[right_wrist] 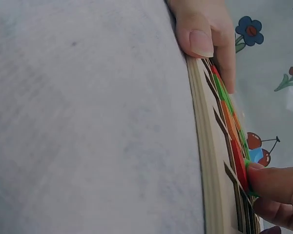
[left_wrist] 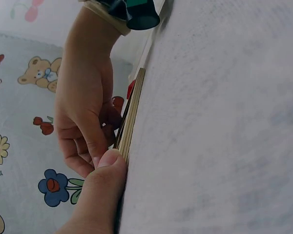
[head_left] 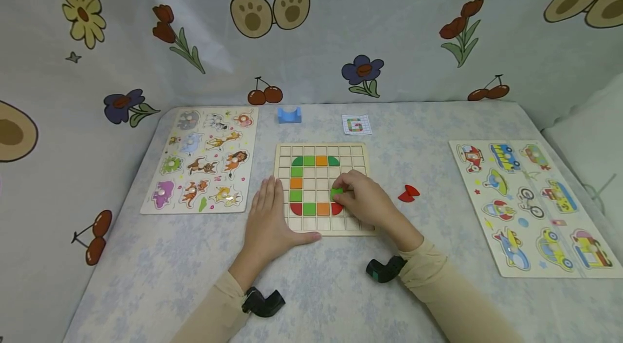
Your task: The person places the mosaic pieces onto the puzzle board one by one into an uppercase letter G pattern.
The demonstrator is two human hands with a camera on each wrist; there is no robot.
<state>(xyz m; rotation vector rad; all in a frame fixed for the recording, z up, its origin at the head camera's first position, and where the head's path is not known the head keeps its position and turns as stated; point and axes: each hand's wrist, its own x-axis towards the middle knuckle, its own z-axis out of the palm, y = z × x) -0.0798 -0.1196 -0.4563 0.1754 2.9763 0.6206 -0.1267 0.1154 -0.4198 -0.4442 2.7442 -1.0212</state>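
A wooden grid board [head_left: 309, 184] lies in the middle of the table, with green, orange and red tiles set in a C-like outline. My right hand [head_left: 367, 199] pinches a green square tile [head_left: 336, 192] between thumb and fingers at the board's right part, just above a red rounded tile [head_left: 337, 209]. In the right wrist view this green tile [right_wrist: 251, 181] stands tilted beside the red one. My left hand [head_left: 270, 224] rests at the board's left edge with straight fingers, its thumb along the front edge. The fingertips of the right hand partly hide the tile.
Several red rounded pieces [head_left: 409, 193] lie right of the board. Behind it are a pattern card [head_left: 357, 125] and a blue holder [head_left: 289, 115]. An animal puzzle board [head_left: 199, 162] lies at left, a vehicle puzzle board [head_left: 525, 235] at right.
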